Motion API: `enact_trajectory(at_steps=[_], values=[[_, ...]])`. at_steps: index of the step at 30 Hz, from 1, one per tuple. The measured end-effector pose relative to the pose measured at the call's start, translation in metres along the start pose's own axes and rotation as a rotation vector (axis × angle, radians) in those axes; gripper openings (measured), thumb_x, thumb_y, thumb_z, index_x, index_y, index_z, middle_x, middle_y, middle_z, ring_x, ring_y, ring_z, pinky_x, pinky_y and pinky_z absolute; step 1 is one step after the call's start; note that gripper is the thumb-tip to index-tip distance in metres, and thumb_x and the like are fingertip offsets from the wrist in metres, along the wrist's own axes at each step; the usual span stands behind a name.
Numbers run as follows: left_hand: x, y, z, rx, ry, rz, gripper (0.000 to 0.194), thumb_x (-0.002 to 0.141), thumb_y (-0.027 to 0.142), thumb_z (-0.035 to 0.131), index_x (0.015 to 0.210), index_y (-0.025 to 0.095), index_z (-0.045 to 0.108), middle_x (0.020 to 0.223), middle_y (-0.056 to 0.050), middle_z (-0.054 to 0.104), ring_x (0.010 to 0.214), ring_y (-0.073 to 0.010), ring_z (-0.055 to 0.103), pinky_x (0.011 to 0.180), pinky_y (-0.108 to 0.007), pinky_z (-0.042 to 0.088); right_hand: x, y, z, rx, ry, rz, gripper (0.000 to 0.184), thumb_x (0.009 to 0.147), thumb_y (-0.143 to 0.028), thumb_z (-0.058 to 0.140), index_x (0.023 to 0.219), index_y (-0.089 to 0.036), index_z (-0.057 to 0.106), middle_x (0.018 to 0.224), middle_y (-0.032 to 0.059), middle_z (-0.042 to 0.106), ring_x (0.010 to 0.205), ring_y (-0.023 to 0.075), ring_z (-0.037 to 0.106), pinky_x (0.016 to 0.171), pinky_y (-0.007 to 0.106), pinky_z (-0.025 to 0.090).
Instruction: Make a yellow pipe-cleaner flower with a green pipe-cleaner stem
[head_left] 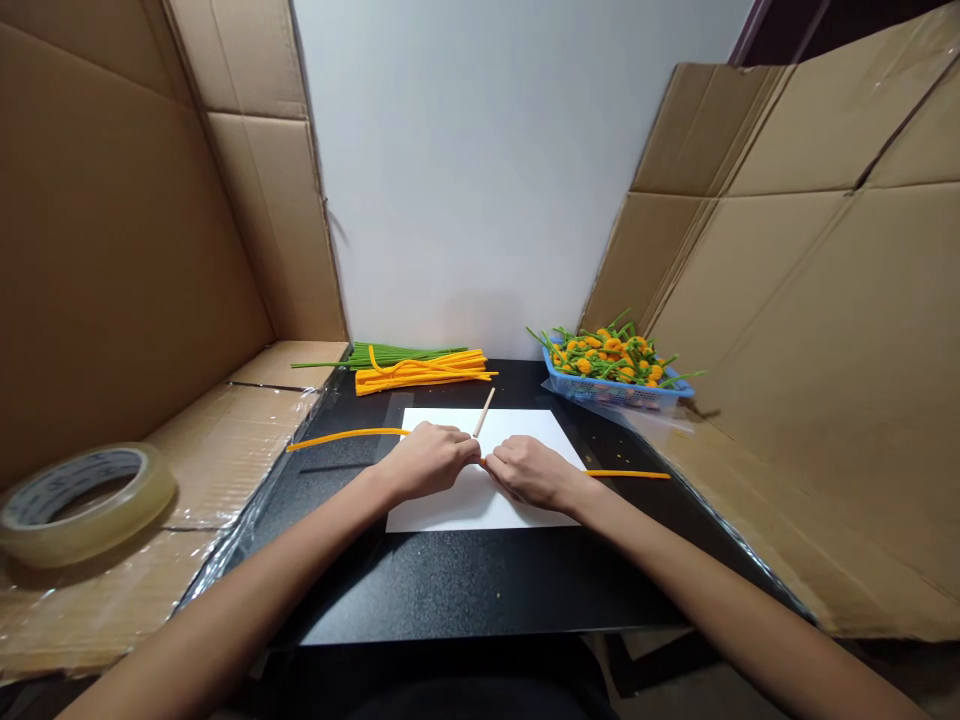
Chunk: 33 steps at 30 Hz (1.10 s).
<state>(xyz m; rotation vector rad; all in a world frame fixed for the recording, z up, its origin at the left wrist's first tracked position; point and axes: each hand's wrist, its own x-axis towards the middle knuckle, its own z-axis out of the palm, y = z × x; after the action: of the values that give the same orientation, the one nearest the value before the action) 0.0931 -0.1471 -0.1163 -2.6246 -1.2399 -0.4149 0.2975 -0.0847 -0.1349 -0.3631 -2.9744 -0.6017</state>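
Orange pipe cleaner (349,433) runs across the white paper sheet (525,430) and into the left hand (427,460) from the left; an orange length also emerges past the right hand (532,473) and extends right, beyond the sheet's edge, across the black table (465,590). Whether these are one piece or two cannot be confirmed, as the middle is covered by the hands.

Both hands are closed and pressed toward each other at the centre of the sheet, with the fingers (457,442) curled inward and the fingertips meeting or nearly meeting. A slim wooden stick (484,412) rises at a tilt from between them, its lower end hidden. Whether the fingertips pinch the stick, the pipe cleaner or both cannot be determined from this view.

Beyond the sheet, a bundle of green pipe cleaners (397,353) lies partly behind a bundle of orange pipe cleaners (424,372), at the table's far edge. To their right stands a blue plastic basket (615,395) heaped with orange-and-green pipe-cleaner flowers (607,355). A roll of clear packing tape (82,535) lies on the cardboard sheeting (225,450) left of the table. Further cardboard panels (810,350) stand at the right, below and beside a pale wall (510,180).
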Motion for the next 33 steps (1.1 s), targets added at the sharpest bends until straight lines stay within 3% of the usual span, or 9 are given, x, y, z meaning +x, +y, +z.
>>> enact_trajectory(at_steps=[7, 11, 16, 21, 25, 30, 33], values=[[0.001, -0.009, -0.007, 0.015, -0.016, -0.031, 0.024, 0.098, 0.029, 0.049, 0.091, 0.018, 0.069, 0.082, -0.004, 0.072, 0.071, -0.016, 0.065, 0.059, -0.025, 0.037, -0.007, 0.007, -0.003, 0.127, -0.035, 0.077, 0.021, 0.094, -0.013, 0.048, 0.079, -0.012, 0.063, 0.073, 0.0088, 0.066, 0.064, 0.0174, 0.058, 0.06, 0.031, 0.029], [-0.006, -0.041, -0.028, 0.028, -0.078, -0.131, 0.021, 0.095, 0.028, 0.054, 0.086, 0.019, 0.07, 0.078, -0.005, 0.071, 0.064, -0.0155, 0.063, 0.056, -0.023, 0.035, -0.013, 0.026, -0.007, 0.167, -0.092, 0.228, 0.026, 0.095, -0.019, 0.048, 0.077, -0.013, 0.067, 0.076, 0.0096, 0.069, 0.067, 0.0181, 0.06, 0.061, 0.03, 0.029], [-0.041, -0.091, -0.062, -0.039, -0.073, -0.274, 0.025, 0.093, 0.025, 0.05, 0.08, 0.021, 0.071, 0.062, -0.001, 0.065, 0.054, -0.0135, 0.058, 0.054, -0.022, 0.034, -0.022, 0.048, -0.01, 0.183, -0.084, 0.318, 0.03, 0.097, -0.03, 0.049, 0.079, -0.016, 0.069, 0.079, 0.0078, 0.069, 0.069, 0.0172, 0.06, 0.058, 0.029, 0.025], [-0.071, -0.118, -0.069, -0.253, -0.09, -0.465, 0.033, 0.093, 0.035, 0.045, 0.083, 0.019, 0.072, 0.064, -0.001, 0.065, 0.057, -0.0126, 0.056, 0.056, -0.021, 0.035, -0.027, 0.057, -0.008, 0.178, -0.093, 0.409, 0.03, 0.097, -0.03, 0.05, 0.079, -0.017, 0.071, 0.082, 0.008, 0.069, 0.073, 0.0183, 0.062, 0.059, 0.028, 0.029], [-0.066, -0.111, -0.057, -0.371, -0.085, -0.465, 0.037, 0.093, 0.041, 0.046, 0.083, 0.016, 0.072, 0.063, -0.002, 0.066, 0.056, -0.0129, 0.054, 0.055, -0.021, 0.034, -0.023, 0.055, -0.012, 0.227, -0.049, 0.443, 0.026, 0.092, -0.039, 0.06, 0.098, -0.017, 0.072, 0.094, 0.01, 0.07, 0.089, 0.0245, 0.063, 0.073, 0.032, 0.042], [-0.038, -0.079, -0.048, -0.469, -0.129, -0.363, 0.034, 0.091, 0.043, 0.053, 0.077, 0.017, 0.07, 0.063, -0.002, 0.068, 0.056, -0.0123, 0.056, 0.055, -0.021, 0.034, 0.014, 0.034, -0.025, 0.469, 0.202, 0.375, 0.043, 0.089, -0.044, 0.063, 0.124, -0.018, 0.062, 0.122, 0.0123, 0.064, 0.112, 0.0263, 0.058, 0.097, 0.04, 0.044], [-0.021, -0.066, -0.043, -0.633, -0.08, -0.346, 0.036, 0.089, 0.048, 0.057, 0.083, 0.015, 0.071, 0.06, -0.003, 0.067, 0.053, -0.0124, 0.053, 0.052, -0.022, 0.033, 0.042, 0.017, -0.03, 0.664, 0.269, 0.323, 0.039, 0.089, -0.034, 0.065, 0.124, -0.018, 0.061, 0.12, 0.0117, 0.067, 0.107, 0.0244, 0.062, 0.093, 0.038, 0.046]])
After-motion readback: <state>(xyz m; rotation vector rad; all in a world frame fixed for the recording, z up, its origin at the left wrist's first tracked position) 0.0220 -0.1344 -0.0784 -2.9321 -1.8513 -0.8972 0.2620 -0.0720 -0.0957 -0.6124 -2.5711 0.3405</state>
